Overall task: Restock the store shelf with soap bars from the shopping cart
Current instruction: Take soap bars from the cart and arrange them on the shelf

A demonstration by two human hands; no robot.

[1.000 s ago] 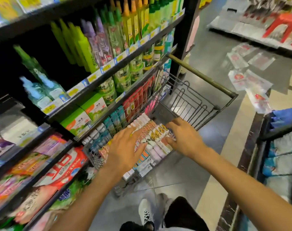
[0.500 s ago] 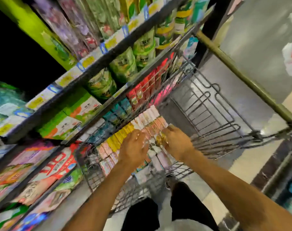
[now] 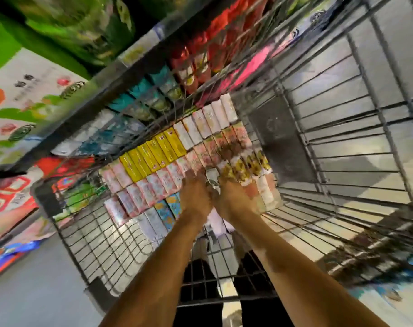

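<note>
Both hands are seen low in the middle of the frame, pressed close together inside the shopping cart (image 3: 342,142). The left hand (image 3: 196,197) and the right hand (image 3: 233,199) are reached down among the soap bars (image 3: 153,159), and a small pale carton (image 3: 212,178) appears to be caught between the fingertips of the two hands. Motion blur smears the fingers, so whether each grip is curled round a bar or merely laid on the rows cannot be told.

The soap bars are boxed and packed on edge in tight rows across the cart floor, from centre frame toward the left, touching the hands on every side. The yellow cartons (image 3: 144,161) lie just up and left of the left hand.

By their look, the cartons are judged light and stiff, with smooth printed faces that may slip. The corners could be crushed if squeezed hard. A hold across the two long narrow sides is judged best, after one bar is levered up out of its row.

Beyond the cart's wire wall, the store shelf (image 3: 139,53) is seen at upper left, already lined with packets.
</note>
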